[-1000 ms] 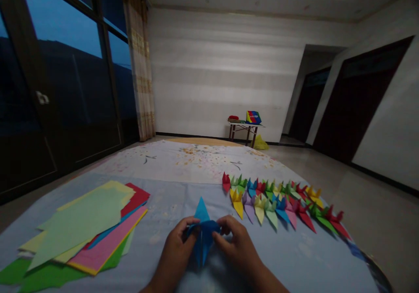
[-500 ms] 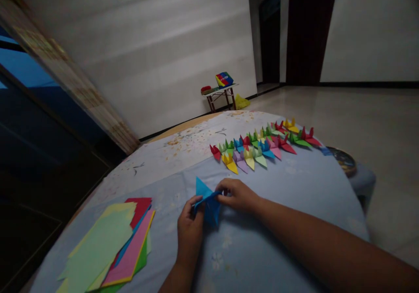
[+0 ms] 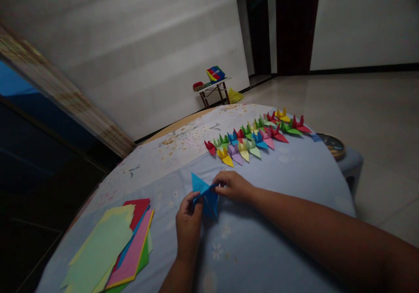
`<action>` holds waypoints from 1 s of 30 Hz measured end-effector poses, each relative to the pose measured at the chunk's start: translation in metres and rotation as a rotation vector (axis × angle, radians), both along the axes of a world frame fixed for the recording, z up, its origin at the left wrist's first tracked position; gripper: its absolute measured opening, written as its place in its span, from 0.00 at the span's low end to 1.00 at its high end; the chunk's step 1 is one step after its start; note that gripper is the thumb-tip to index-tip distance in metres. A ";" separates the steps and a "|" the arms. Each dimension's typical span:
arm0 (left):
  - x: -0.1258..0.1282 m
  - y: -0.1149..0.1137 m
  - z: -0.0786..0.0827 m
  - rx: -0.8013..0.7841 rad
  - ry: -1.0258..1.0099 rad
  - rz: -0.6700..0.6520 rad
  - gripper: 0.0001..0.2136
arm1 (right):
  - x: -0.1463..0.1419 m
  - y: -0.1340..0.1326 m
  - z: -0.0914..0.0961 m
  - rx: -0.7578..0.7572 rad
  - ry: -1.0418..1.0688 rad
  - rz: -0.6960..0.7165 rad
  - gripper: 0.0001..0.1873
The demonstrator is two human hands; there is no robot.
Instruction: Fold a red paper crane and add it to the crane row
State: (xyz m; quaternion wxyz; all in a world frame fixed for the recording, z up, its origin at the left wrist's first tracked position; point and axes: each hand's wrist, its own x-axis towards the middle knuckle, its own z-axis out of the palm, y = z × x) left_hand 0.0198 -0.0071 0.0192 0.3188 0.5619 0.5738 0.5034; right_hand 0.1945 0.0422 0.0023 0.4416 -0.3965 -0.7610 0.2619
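Left hand (image 3: 190, 216) and right hand (image 3: 235, 186) both pinch opposite sides of my blue folded paper (image 3: 207, 194) over the cloth-covered surface (image 3: 294, 175), likely to steady its crisp, pointed flaps. Beyond it, paper cranes (image 3: 260, 140) stand in slanting rows, perhaps for tidiness; smooth coloured sheets (image 3: 101, 240) overlap flat at my left.

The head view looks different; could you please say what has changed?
The view has swung right and tilted. The left hand and right hand keep their grip on the blue folded paper; nothing was let go. The multicoloured folded-paper birds and flat coloured paper sheets stayed put.
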 end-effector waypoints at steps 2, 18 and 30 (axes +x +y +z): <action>0.002 0.002 0.001 -0.030 -0.022 -0.001 0.16 | 0.000 0.001 0.000 0.003 0.009 -0.003 0.04; 0.011 0.035 -0.006 -0.166 -0.130 -0.087 0.16 | -0.005 0.000 -0.001 -0.117 0.013 -0.113 0.03; 0.009 0.031 -0.011 -0.177 -0.337 -0.050 0.20 | -0.002 -0.005 0.003 -0.130 0.018 0.019 0.10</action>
